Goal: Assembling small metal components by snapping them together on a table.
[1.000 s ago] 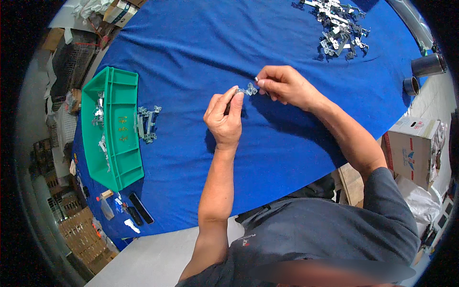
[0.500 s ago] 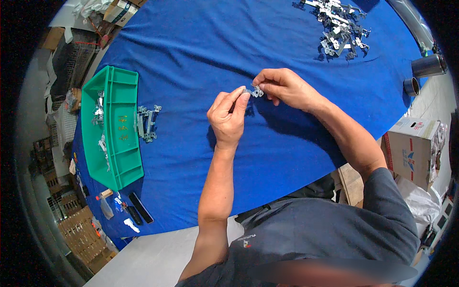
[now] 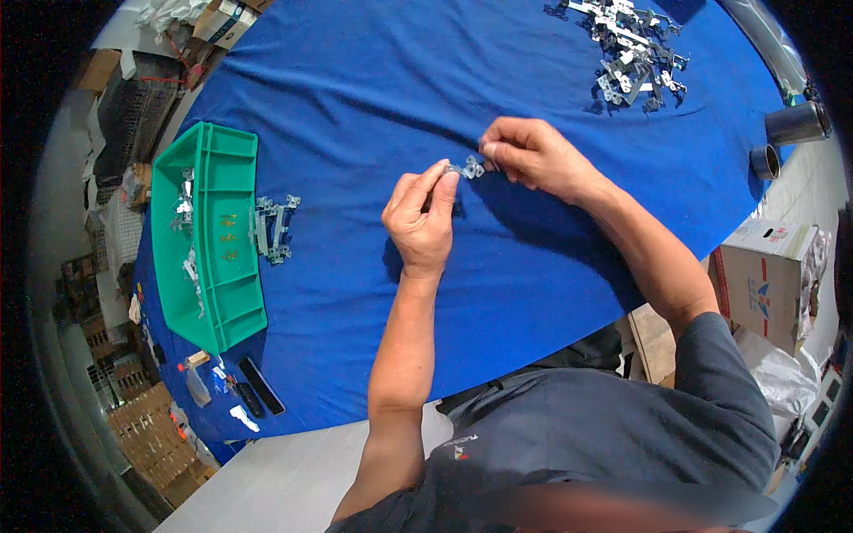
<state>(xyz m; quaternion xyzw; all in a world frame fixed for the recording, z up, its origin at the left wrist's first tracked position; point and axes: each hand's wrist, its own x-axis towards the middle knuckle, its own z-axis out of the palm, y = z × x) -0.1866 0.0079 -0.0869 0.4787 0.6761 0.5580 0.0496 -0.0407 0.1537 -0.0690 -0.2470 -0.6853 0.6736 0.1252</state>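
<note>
My left hand (image 3: pixel 418 220) pinches a small silvery metal bracket (image 3: pixel 472 167) between thumb and fingertips, above the blue cloth. The bracket's free end, with holes in it, points to the right. Close beside that end is my right hand (image 3: pixel 540 162), thumb and forefinger pressed together. Whatever lies between those fingertips is too small or hidden to name. A narrow gap shows between the right fingertips and the bracket.
A green compartment tray (image 3: pixel 233 306) at the left holds metal pieces and small brass-coloured parts. Several assembled brackets (image 3: pixel 277 229) lie beside it. A pile of metal brackets (image 3: pixel 633 53) sits far right, near two dark cylinders (image 3: pixel 795 122). A black phone-like slab (image 3: pixel 261 385) lies near left.
My right hand has drawn slightly to the right, off the bracket's end. My left hand has shifted a touch to the left and still grips the bracket.
</note>
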